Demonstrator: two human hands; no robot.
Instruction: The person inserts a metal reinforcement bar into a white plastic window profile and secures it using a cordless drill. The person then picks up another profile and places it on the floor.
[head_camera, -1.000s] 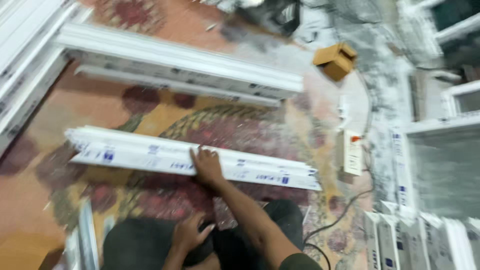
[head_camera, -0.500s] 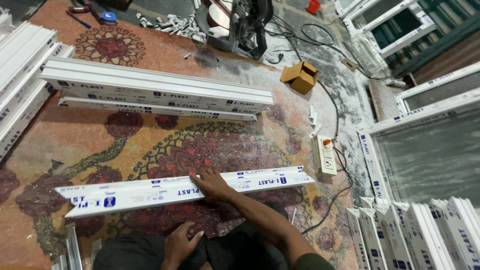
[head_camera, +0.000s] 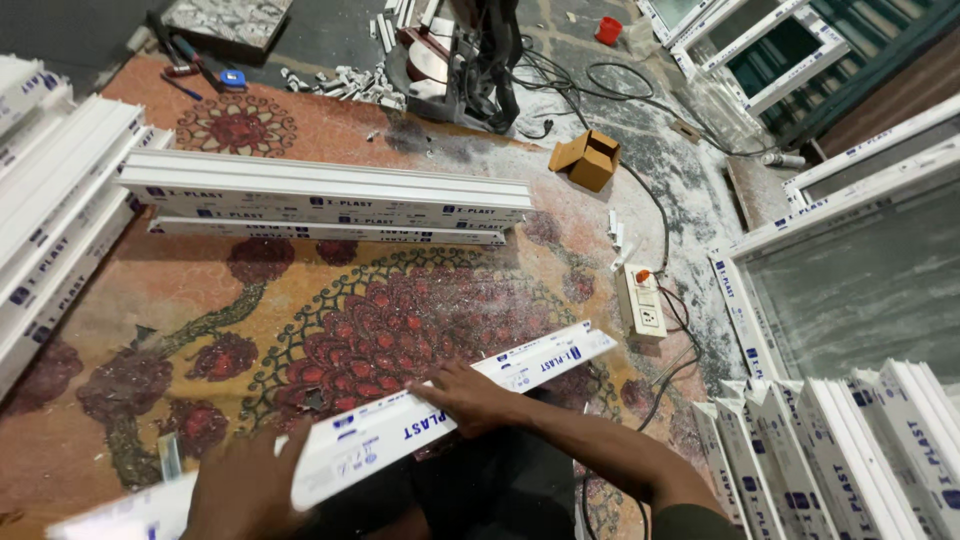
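1. White plastic window-frame profile (head_camera: 400, 425), long, with blue print on its protective film; lies slanted across the patterned carpet (head_camera: 300, 320), far end raised toward the right, near end blurred at the lower left.
2. Right hand (head_camera: 470, 397): laid flat on the profile near its middle, fingers spread and pressing down, not curled around it.
3. Left hand (head_camera: 240, 485): at the profile's near end, fingers over its edge; blurred, so I cannot tell whether it grips or only rests.
4. Two further white profiles (head_camera: 320, 200), lying side by side across the carpet, well apart from the hands.
5. Stack of white profiles (head_camera: 60, 210) along the left edge.
6. Cardboard box (head_camera: 588, 160), open, on the dusty floor beyond the carpet.
7. White power strip (head_camera: 642, 303), with cable, just beside the carpet's right edge.
8. Assembled window frames (head_camera: 850, 260) at the right.
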